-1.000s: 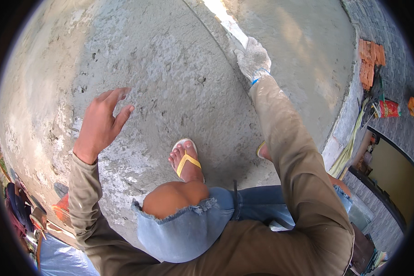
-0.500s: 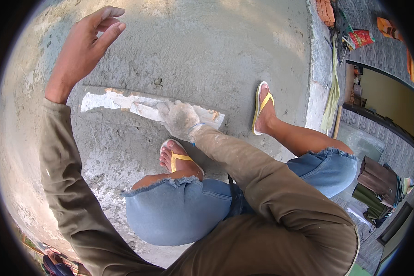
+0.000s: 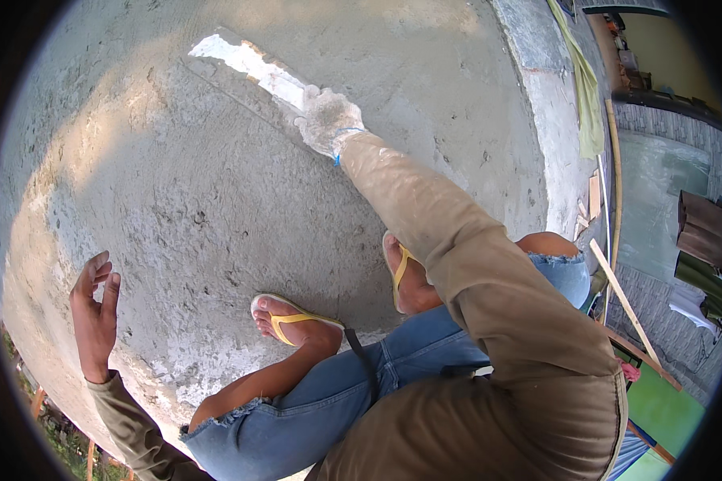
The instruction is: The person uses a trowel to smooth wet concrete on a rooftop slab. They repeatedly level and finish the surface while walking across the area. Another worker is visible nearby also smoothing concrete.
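Observation:
My right hand (image 3: 330, 122), in a whitish glove with a blue tie at the wrist, is closed round a long plastering float (image 3: 253, 64). This narrow board is streaked white and lies against wet grey cement plaster (image 3: 297, 216), slanting away to the upper left. The glove covers its near end. My left hand (image 3: 96, 317) is bare and hangs over the left side, fingers loosely bent and apart, with nothing in them. Below, my feet in yellow-strapped flip-flops (image 3: 297, 317) rest on the cement near its rougher, paler part.
A pale raised edge (image 3: 557, 136) bounds the cement on the right. Beyond it are a yellow-green cloth (image 3: 579, 88), a bamboo pole (image 3: 615, 192) and a wooden strip (image 3: 624, 301). Dark folded cloths (image 3: 700, 228) hang at the far right.
My right hand has moved the float up and away across the cement, turning it to a steeper slant. My left hand has dropped down toward the lower left. The whole view has shifted.

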`<state>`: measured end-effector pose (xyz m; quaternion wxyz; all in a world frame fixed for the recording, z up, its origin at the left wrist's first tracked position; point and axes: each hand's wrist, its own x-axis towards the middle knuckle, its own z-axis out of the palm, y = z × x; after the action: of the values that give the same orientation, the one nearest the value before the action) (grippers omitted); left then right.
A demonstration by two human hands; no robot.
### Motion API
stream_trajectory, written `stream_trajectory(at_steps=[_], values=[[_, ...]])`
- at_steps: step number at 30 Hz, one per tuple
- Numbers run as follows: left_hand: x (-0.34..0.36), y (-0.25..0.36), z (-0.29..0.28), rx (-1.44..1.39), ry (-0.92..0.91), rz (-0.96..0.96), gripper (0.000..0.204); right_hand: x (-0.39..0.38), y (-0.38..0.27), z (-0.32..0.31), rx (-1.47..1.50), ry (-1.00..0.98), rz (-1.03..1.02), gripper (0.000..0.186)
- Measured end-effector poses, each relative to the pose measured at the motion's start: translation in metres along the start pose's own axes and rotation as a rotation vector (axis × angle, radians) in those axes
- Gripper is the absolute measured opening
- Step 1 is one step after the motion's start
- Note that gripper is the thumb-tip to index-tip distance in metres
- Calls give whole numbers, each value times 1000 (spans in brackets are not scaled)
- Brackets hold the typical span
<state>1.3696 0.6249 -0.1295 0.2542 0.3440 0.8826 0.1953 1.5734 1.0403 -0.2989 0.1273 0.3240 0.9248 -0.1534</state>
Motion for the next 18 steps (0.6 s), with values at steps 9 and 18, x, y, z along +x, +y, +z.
stream_trajectory(at_steps=[9,18], values=[[-25,185,-16,220,-90,129,40,-71,256,-40,-142,-144,222,56],[-37,238,34,175,-265,132,48,-292,361,21,-50,-82,475,69]])
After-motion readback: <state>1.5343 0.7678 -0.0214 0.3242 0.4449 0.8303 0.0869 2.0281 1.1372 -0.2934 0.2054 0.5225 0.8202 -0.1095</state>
